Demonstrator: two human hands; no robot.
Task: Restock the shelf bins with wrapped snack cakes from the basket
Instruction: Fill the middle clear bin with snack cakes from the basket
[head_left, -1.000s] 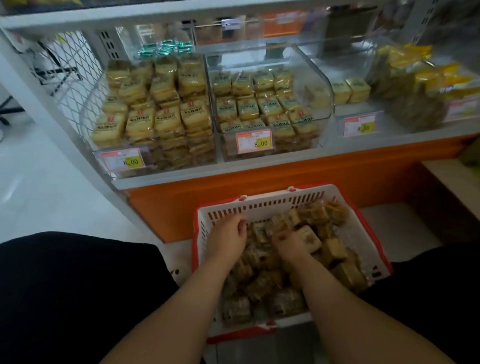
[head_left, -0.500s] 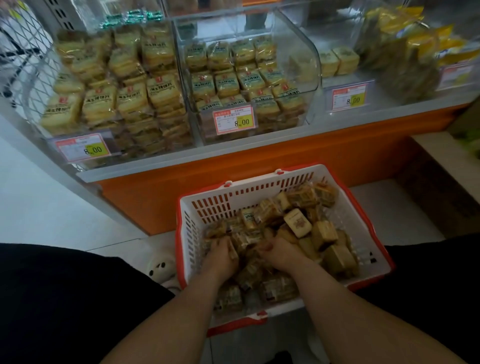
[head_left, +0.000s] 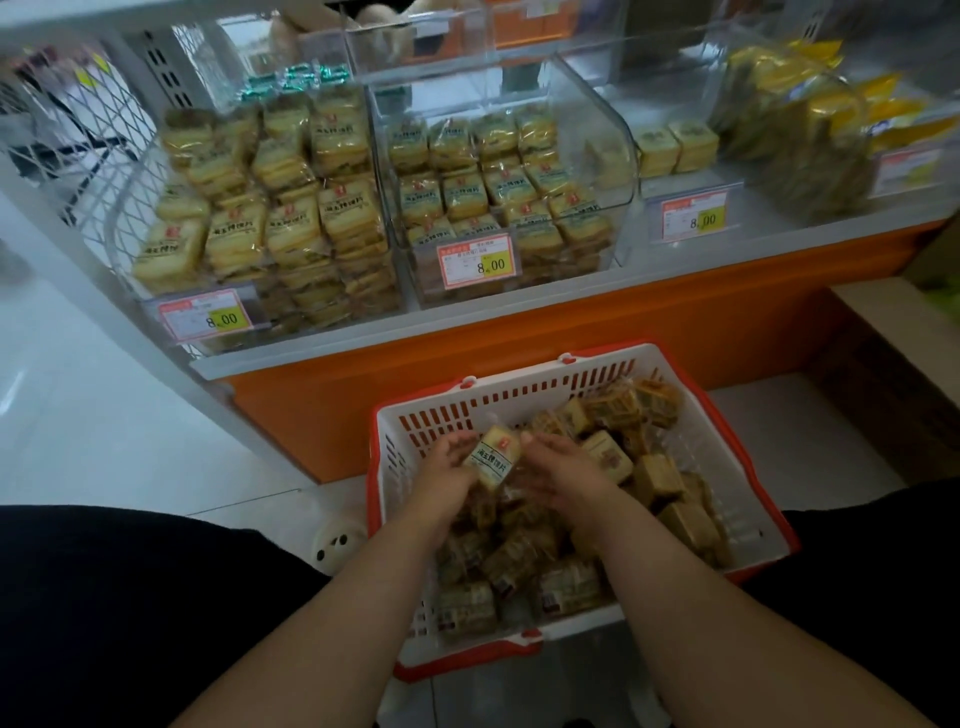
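Both hands, left & right, cupped round 1 wrapped snack cake above basket, label up, prob. for matching bin.

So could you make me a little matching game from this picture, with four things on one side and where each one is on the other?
Things:
1. pale wrapped cake
2. basket
3. left bin
4. third bin

Places or states:
A. piled nearly full
B. on the floor below the shelf
C. holds only two cakes that show
D. lifted between the left hand and right hand

Pairs: 1-D, 2-B, 3-A, 4-C
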